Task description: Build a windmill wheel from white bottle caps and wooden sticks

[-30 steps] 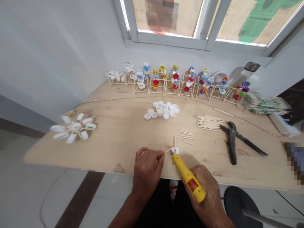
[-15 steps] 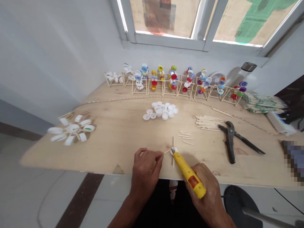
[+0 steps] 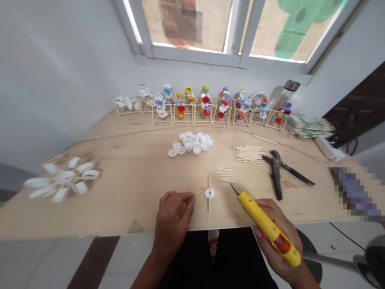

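My left hand [image 3: 173, 214] rests near the front edge of the plywood board [image 3: 144, 176], pinching a thin wooden stick [image 3: 197, 194] that reaches toward a white bottle cap [image 3: 209, 194]. A second stick [image 3: 209, 193] lies across that cap. My right hand [image 3: 278, 233] grips a yellow glue gun [image 3: 264, 222]; its metal nozzle points up and left, lifted a little to the right of the cap.
Loose white caps [image 3: 191, 143] lie mid-board, short cut sticks [image 3: 222, 171] and a pile of longer sticks [image 3: 249, 153] to the right, beside black pliers [image 3: 276, 174]. A white cap wheel [image 3: 61, 180] lies at the left. A row of cap-and-stick models [image 3: 198, 105] lines the back wall.
The glue gun's nozzle was at the white cap; my right hand has drawn it back to the right and lifted it. My left hand still holds its stick. The view has shifted.
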Tool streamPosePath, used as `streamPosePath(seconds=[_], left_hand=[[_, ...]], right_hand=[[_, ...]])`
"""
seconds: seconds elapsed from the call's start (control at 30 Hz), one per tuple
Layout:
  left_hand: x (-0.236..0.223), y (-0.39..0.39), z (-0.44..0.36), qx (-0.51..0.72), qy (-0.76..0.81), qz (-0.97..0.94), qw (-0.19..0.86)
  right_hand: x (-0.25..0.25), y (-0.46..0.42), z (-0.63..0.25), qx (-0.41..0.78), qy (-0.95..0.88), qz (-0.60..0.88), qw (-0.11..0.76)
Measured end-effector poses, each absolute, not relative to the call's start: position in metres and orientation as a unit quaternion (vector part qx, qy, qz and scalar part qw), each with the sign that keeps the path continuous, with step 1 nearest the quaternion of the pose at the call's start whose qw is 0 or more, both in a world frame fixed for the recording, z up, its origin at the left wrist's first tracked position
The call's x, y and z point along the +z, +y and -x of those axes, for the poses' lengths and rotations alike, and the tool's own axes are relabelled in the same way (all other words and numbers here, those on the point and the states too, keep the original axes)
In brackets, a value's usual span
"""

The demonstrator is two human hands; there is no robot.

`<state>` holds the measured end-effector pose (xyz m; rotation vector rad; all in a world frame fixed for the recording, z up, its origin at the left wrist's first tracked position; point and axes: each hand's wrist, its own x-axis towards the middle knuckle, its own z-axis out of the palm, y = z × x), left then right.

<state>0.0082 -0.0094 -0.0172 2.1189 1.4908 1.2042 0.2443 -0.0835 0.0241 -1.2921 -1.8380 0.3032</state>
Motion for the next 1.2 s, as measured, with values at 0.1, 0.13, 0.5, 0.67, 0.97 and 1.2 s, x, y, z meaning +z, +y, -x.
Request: streamPosePath(seconds=[0.1,0.13,0.5,0.67,0.97,1.2], left_hand=[[-0.024,-0.007,-0.005,0.418,0.527,-0.720,0.173],[-0.026,-0.006,-0.004,0.419,0.528,-0.716,0.180],[-0.026,-0.001,-0.008,0.394,0.550,-0.695,0.243],[-0.033,-0.002,-0.006,0.403,0.542,-0.697,0.240],[-0.035,-0.002,-0.006,0.417,0.524,-0.706,0.230],[-0.022,-0.003,-0.009,0.404,0.525,-0.709,0.240]], right_hand=[[0.019,-0.086,-0.268,0.050,-0.748,0.522,0.406],[0.016,-0.087,-0.279,0.020,-0.743,0.535,0.402],[-0.022,-0.070,-0.413,-0.286,-0.627,0.701,0.184],[-0.025,-0.055,-0.415,-0.286,-0.628,0.717,0.097],[-0.023,-0.046,-0.405,-0.261,-0.619,0.739,0.046],[-0.016,-0.057,-0.414,-0.215,-0.641,0.734,0.064]])
